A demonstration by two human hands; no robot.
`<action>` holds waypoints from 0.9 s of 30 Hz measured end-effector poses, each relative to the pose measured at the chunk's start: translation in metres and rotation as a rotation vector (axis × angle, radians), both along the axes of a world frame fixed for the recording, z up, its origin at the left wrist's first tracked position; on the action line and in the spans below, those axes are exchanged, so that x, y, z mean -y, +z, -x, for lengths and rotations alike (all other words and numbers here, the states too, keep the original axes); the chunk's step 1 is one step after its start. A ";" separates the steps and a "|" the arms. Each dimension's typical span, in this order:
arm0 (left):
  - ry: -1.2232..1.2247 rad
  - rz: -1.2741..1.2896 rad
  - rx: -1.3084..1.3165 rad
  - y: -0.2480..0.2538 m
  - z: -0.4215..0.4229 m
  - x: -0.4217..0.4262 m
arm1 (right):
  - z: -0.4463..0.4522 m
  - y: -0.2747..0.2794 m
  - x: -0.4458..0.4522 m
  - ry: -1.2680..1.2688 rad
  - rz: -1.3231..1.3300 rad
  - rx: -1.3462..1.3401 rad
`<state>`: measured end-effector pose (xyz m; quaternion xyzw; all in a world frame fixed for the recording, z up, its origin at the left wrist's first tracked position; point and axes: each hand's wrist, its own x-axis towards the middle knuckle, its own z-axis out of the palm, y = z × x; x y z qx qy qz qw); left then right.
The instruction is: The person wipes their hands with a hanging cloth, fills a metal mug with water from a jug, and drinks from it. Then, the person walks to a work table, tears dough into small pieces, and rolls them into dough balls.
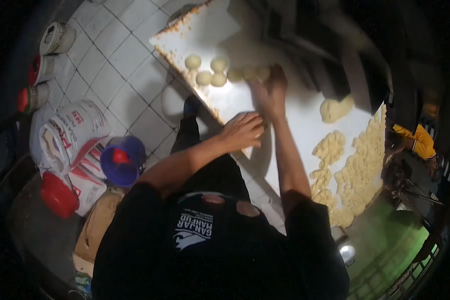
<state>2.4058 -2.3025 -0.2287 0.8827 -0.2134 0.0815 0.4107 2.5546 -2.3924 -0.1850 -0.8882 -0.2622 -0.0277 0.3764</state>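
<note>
At the near edge of the white work table, my left hand is cupped with bent fingers round a pale piece of dough that shows only in part. My right hand is farther forward, its thumb and fingers round the end dough ball of a short row; motion blurs it slightly. Several round dough balls sit left of it by the table's floury edge. A larger dough lump lies to the right. Beyond it, many cut dough pieces cover the table's right part.
Dark blurred panels rise over the table's far side. On the tiled floor at left are a blue bucket, a red basin, white sacks and lidded tubs. A person in a yellow top is at far right.
</note>
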 end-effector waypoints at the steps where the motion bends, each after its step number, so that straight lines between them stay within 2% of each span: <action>1: 0.091 0.023 0.037 0.016 0.000 -0.021 | 0.011 -0.011 0.004 -0.155 -0.062 0.040; 2: 0.188 0.056 0.059 0.025 0.003 -0.041 | 0.043 -0.029 0.025 -0.303 -0.118 0.065; 4: 0.135 -0.058 0.056 0.019 0.023 -0.088 | 0.111 -0.032 0.070 -0.034 0.059 -0.236; 5: 0.135 -0.060 0.064 0.022 0.026 -0.100 | 0.116 -0.035 0.085 -0.035 0.057 -0.229; 7: 0.095 -0.019 -0.109 0.030 0.028 -0.115 | 0.108 -0.045 0.110 0.384 0.524 -0.218; 8: 0.091 -0.025 -0.117 0.030 0.026 -0.113 | 0.092 -0.054 0.099 0.174 0.489 0.076; 10: 0.000 -0.021 -0.078 0.027 0.020 -0.093 | 0.065 -0.052 0.043 -0.062 0.195 0.135; 12: -0.034 -0.089 -0.012 0.038 0.025 -0.080 | 0.108 -0.067 0.046 0.130 0.261 0.105; 14: 0.086 0.028 -0.007 0.052 0.047 -0.069 | 0.123 -0.065 0.083 0.236 0.067 0.116; 16: 0.085 0.008 -0.033 0.065 0.064 -0.065 | 0.091 -0.065 0.115 0.178 0.293 0.115; 18: 0.088 -0.023 -0.173 0.064 0.084 -0.049 | 0.060 -0.054 0.088 0.010 0.202 0.236; 20: 0.063 -0.012 -0.210 0.060 0.093 -0.035 | 0.079 -0.059 0.065 -0.076 0.113 0.154; 22: 0.102 -0.033 -0.190 0.066 0.096 -0.032 | 0.118 -0.066 0.090 0.121 0.118 0.196; 24: 0.161 -0.061 -0.179 0.074 0.104 -0.038 | 0.108 -0.063 0.134 0.211 0.044 0.143; 25: 0.207 -0.047 -0.217 0.072 0.108 -0.042 | 0.092 -0.071 0.139 0.102 0.196 0.171; 26: 0.239 -0.025 -0.274 0.070 0.119 -0.042 | 0.077 -0.057 0.127 -0.007 0.278 0.084; 27: 0.239 -0.020 -0.295 0.068 0.122 -0.039 | 0.072 -0.047 0.108 -0.117 0.226 0.043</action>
